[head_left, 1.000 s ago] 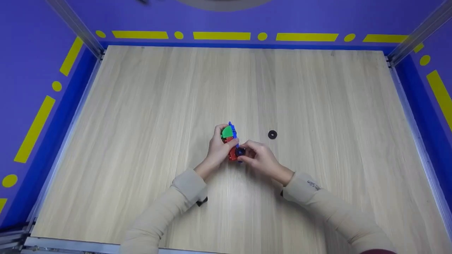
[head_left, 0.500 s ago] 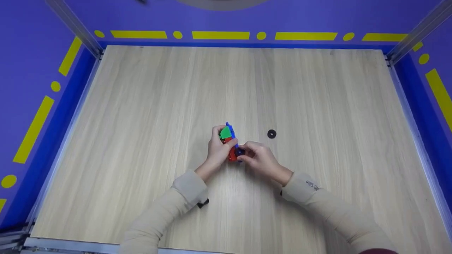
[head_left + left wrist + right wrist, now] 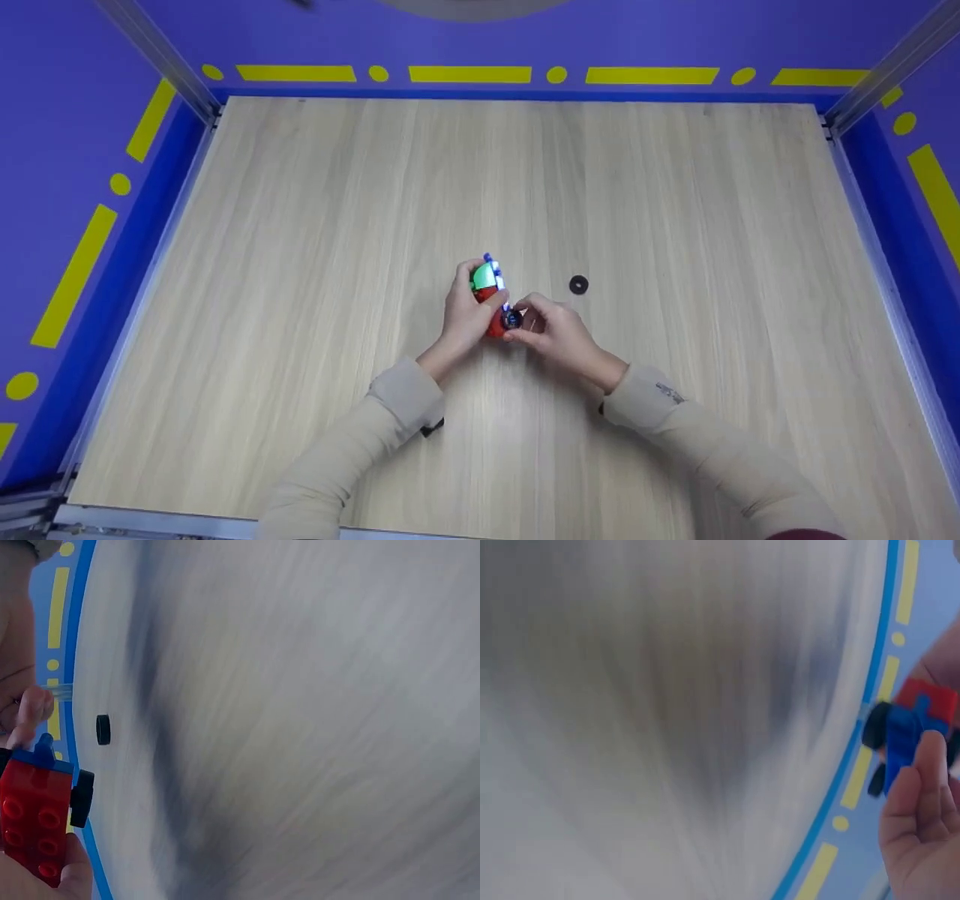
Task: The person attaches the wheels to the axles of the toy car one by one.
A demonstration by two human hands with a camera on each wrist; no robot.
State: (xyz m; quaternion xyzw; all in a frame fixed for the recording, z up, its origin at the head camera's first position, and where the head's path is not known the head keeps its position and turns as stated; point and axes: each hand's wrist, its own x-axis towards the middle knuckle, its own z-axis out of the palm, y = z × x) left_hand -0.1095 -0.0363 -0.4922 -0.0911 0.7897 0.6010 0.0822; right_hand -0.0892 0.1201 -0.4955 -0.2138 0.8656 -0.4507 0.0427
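A toy car built from red, green and blue blocks [image 3: 486, 277] is held in my left hand [image 3: 466, 313], its thumb lying across the side. The left wrist view shows the car's red studded block [image 3: 34, 817] and a black wheel [image 3: 82, 799] at its side. At the near end of the car, my right hand [image 3: 559, 334] pinches a black toy wheel [image 3: 512, 319] between thumb and fingers, against the blue base. In the right wrist view, the blue base [image 3: 904, 739] partly hides behind my right fingertips, with black wheels on its sides.
A loose black wheel [image 3: 578, 285] lies on the wooden table [image 3: 675, 225], right of the hands. A small black object [image 3: 433, 427] shows by the left sleeve cuff. Blue walls with yellow marks [image 3: 470, 74] enclose the table at the back and sides.
Both hands keep their hold in nearly the same spot. The car has turned slightly, and its blue and green parts now catch bright light. The loose wheel lies where it was.
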